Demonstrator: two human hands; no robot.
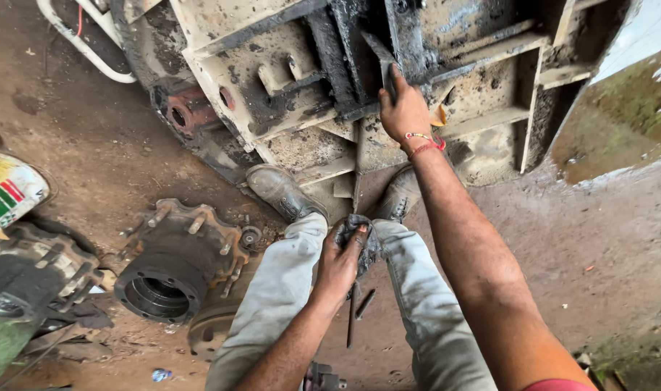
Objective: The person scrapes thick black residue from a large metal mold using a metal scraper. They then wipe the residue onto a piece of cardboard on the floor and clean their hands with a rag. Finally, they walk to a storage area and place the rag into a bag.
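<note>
Metal frame (388, 87): large, cream paint worn, thick black grease on ribs and channels; fills upper centre of view, tilted over dirt floor (605, 246). Wheel hub (172, 259): rusty, studded, lies at left beside person's leg. Open ground at right of frame; left side crowded with parts. Right hand (405, 110): arm outstretched, fingers closed on dark scraper (383, 61) set against greasy rib. Left hand (339, 264): bent near knees, gripping dirty rag (361, 239).
</note>
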